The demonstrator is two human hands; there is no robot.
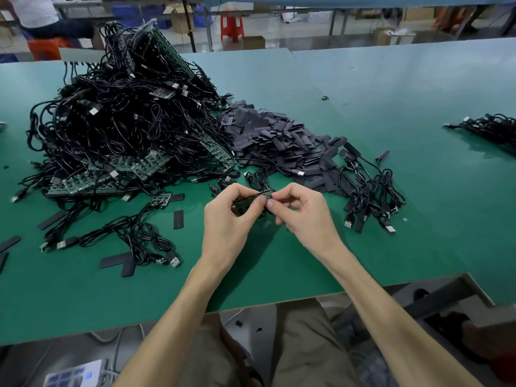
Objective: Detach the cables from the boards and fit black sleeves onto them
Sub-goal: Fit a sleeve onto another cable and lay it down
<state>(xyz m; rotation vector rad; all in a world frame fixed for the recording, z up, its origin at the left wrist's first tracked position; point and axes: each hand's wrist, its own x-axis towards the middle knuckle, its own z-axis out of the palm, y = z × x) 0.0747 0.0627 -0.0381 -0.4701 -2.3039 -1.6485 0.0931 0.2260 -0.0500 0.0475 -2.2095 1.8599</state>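
Note:
A small green board strip (252, 198) is held just above the green table (391, 177), near its front middle. My left hand (230, 219) grips the strip's left part, and my right hand (303, 212) pinches its right end. Black cables (258, 178) lie on the table just behind the strip; whether they join it I cannot tell. A big heap of black cables and green boards (125, 129) fills the left half of the table. To its right lies a pile of flat black sleeves (279, 141).
Sleeved cables with USB plugs (371, 191) lie to the right of my hands. A loose cable bundle (139, 238) and stray sleeves (178, 219) sit to the left. Another cable bundle (491, 127) lies at the far right. A red stool (231, 23) stands beyond the table.

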